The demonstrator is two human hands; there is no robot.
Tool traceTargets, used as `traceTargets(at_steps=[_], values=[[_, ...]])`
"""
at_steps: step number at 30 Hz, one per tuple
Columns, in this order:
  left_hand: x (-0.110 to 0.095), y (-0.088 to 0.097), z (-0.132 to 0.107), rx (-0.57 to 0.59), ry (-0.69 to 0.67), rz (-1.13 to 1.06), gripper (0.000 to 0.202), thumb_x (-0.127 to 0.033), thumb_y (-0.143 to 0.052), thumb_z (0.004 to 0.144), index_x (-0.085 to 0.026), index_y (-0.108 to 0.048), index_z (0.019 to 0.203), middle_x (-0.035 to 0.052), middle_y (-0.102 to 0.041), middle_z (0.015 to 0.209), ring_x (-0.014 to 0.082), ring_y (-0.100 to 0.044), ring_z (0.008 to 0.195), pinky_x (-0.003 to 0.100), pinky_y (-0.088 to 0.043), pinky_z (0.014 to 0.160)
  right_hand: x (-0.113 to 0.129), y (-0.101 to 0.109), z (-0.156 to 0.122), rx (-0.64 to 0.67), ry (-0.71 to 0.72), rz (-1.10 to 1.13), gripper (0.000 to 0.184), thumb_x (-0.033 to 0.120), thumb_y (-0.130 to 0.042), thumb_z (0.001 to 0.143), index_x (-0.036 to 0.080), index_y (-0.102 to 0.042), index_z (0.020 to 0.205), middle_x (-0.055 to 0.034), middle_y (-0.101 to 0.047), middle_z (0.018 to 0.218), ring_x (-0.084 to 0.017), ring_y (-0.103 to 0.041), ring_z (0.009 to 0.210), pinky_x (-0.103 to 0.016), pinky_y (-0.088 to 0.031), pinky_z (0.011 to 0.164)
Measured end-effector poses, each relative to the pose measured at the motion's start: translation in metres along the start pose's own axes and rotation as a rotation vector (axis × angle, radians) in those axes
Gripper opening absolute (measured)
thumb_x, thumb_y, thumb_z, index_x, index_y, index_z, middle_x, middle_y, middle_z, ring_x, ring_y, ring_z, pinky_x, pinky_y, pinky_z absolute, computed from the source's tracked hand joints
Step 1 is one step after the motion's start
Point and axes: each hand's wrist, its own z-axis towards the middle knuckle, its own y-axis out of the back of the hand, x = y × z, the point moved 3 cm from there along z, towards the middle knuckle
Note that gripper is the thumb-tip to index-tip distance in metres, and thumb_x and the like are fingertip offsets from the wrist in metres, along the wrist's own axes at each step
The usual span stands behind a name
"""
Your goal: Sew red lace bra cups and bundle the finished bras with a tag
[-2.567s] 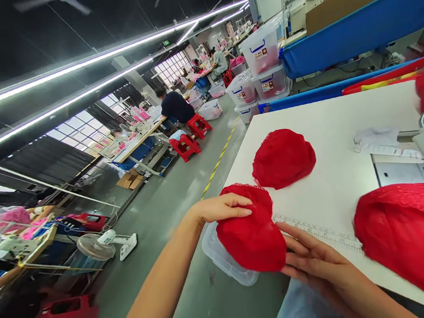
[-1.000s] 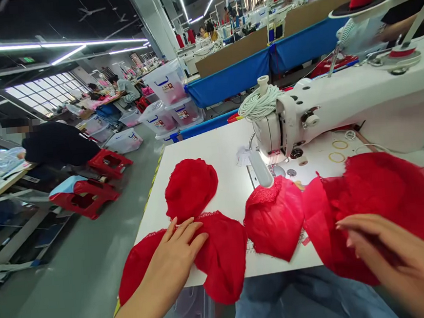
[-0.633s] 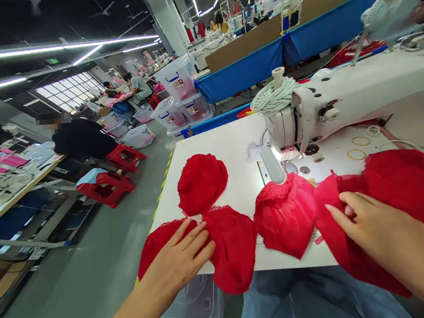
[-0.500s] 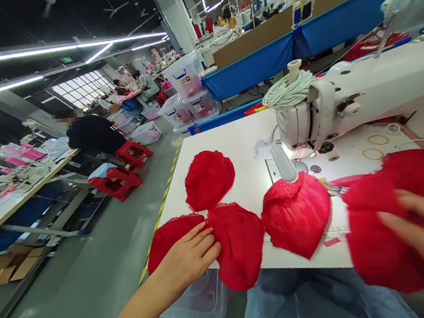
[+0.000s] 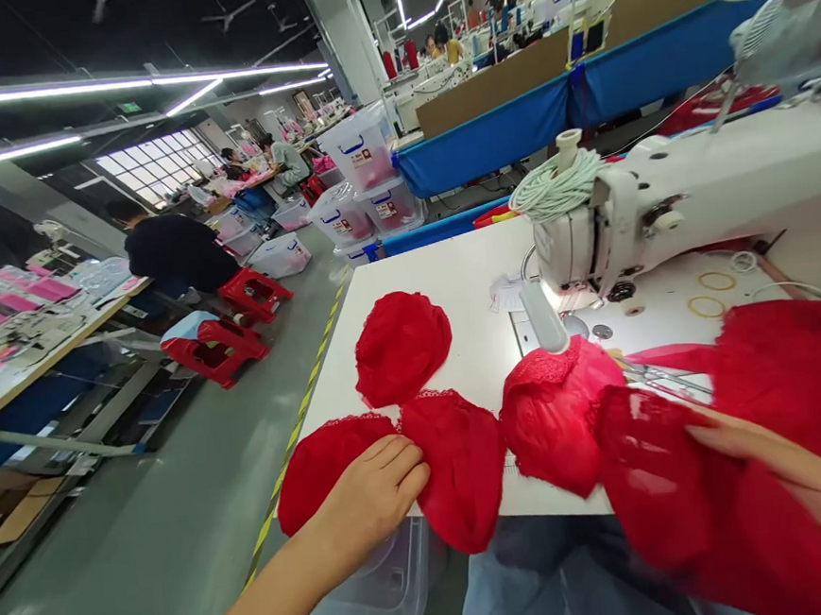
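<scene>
My left hand [image 5: 378, 485], fingers curled together, grips the lace edge of a red bra cup [image 5: 462, 474] at the table's front edge. Another red cup [image 5: 323, 466] lies under and left of that hand, joined or touching at the lace. A third cup [image 5: 403, 346] lies behind them. In my right hand [image 5: 800, 476] is a red fabric cup [image 5: 672, 476], held between thumb and fingers in front of the table and partly blurred. It overlaps a shiny lace-edged cup [image 5: 551, 420] lying by the sewing machine [image 5: 701, 199]. Scissors [image 5: 661, 376] lie behind my right hand.
A heap of red fabric [image 5: 792, 372] lies on the right of the white table [image 5: 466, 294]. Below stands a clear plastic bin [image 5: 396, 583]. Red stools [image 5: 219, 351], stacked clear boxes [image 5: 359, 150] and a seated person [image 5: 179, 255] are to the left and behind.
My right hand has brought the red cup leftward, so it now overlaps the shiny cup. My left hand stays at the lace edge, its fingers more curled.
</scene>
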Motion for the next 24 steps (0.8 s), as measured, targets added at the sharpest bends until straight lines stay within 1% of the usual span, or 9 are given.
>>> traceTargets(at_steps=[3, 6, 9, 11, 13, 15, 17, 20, 24], values=[[0.004, 0.012, 0.006, 0.044, 0.173, -0.296, 0.022, -0.007, -0.037, 0.091, -0.018, -0.055, 0.097, 0.0062, -0.067, 0.098, 0.018, -0.061, 0.1, 0.034, -0.051, 0.091, 0.008, -0.021, 0.001, 0.109, -0.174, 0.281, 0.019, 0.028, -0.075, 0.078, 0.031, -0.072, 0.097, -0.0031, -0.077, 0.095, -0.029, -0.072, 0.09, -0.04, -0.059, 0.084], [0.007, 0.044, 0.016, 0.069, 0.407, -0.664, 0.021, -0.016, -0.033, 0.096, -0.02, -0.054, 0.097, 0.0014, -0.065, 0.089, 0.0116, -0.061, 0.08, 0.022, -0.052, 0.071, 0.017, -0.033, -0.002, 0.159, -0.231, 0.367, 0.02, 0.023, -0.075, 0.078, 0.028, -0.074, 0.097, -0.0049, -0.077, 0.096, -0.026, -0.073, 0.087, -0.033, -0.06, 0.079], [0.005, 0.089, 0.036, -0.044, 0.363, -0.906, 0.021, -0.019, -0.039, 0.096, -0.021, -0.06, 0.096, 0.0001, -0.065, 0.085, 0.0094, -0.059, 0.075, 0.019, -0.047, 0.069, 0.022, -0.035, -0.01, 0.135, -0.258, 0.35, 0.016, 0.024, -0.073, 0.08, 0.028, -0.075, 0.095, -0.0048, -0.077, 0.092, -0.023, -0.073, 0.083, -0.027, -0.059, 0.075], [0.002, 0.104, 0.055, 0.01, 0.306, -1.054, 0.018, -0.018, -0.046, 0.094, -0.02, -0.064, 0.094, 0.0002, -0.066, 0.082, 0.0097, -0.059, 0.075, 0.019, -0.046, 0.069, 0.026, -0.035, -0.013, 0.124, -0.251, 0.297, 0.016, 0.027, -0.072, 0.08, 0.029, -0.076, 0.096, -0.0051, -0.077, 0.096, -0.024, -0.073, 0.087, -0.028, -0.059, 0.076], [0.004, 0.096, 0.075, 0.135, 0.399, -1.158, 0.016, -0.02, -0.055, 0.089, -0.02, -0.065, 0.101, -0.0001, -0.065, 0.081, 0.0098, -0.058, 0.072, 0.02, -0.045, 0.068, 0.027, -0.037, -0.009, 0.164, -0.237, 0.235, 0.018, 0.027, -0.075, 0.078, 0.029, -0.076, 0.095, -0.005, -0.076, 0.1, -0.024, -0.072, 0.09, -0.028, -0.059, 0.077], [0.007, 0.071, 0.092, 0.266, 0.514, -1.3, 0.028, -0.021, -0.062, 0.085, -0.019, -0.062, 0.112, -0.0008, -0.065, 0.082, 0.0093, -0.057, 0.071, 0.021, -0.045, 0.068, 0.026, -0.042, 0.0, 0.222, -0.235, 0.185, 0.017, 0.025, -0.077, 0.076, 0.027, -0.075, 0.093, -0.0046, -0.077, 0.095, -0.022, -0.073, 0.085, -0.026, -0.059, 0.073], [0.011, 0.042, 0.104, 0.331, 0.62, -1.456, 0.025, -0.02, -0.061, 0.084, -0.017, -0.063, 0.109, 0.0005, -0.065, 0.084, 0.0083, -0.056, 0.07, 0.021, -0.044, 0.068, 0.023, -0.048, 0.012, 0.273, -0.232, 0.152, 0.018, 0.023, -0.077, 0.078, 0.023, -0.074, 0.095, -0.0043, -0.077, 0.089, -0.019, -0.073, 0.079, -0.024, -0.058, 0.069], [0.017, 0.012, 0.113, 0.342, 0.684, -1.617, 0.027, -0.019, -0.069, 0.078, -0.016, -0.067, 0.104, 0.0024, -0.067, 0.088, 0.0081, -0.059, 0.076, 0.02, -0.045, 0.074, 0.018, -0.058, 0.026, 0.355, -0.211, 0.127, 0.02, 0.023, -0.072, 0.082, 0.02, -0.072, 0.102, -0.0052, -0.076, 0.091, -0.019, -0.072, 0.079, -0.024, -0.057, 0.068], [0.019, 0.007, 0.115, 0.349, 0.738, -1.691, 0.029, -0.018, -0.076, 0.072, -0.015, -0.07, 0.101, 0.0021, -0.068, 0.083, 0.0078, -0.061, 0.076, 0.021, -0.046, 0.078, 0.022, -0.063, 0.028, 0.394, -0.178, 0.119, 0.019, 0.024, -0.067, 0.085, 0.019, -0.071, 0.103, -0.0056, -0.076, 0.092, -0.021, -0.072, 0.082, -0.025, -0.056, 0.069]])
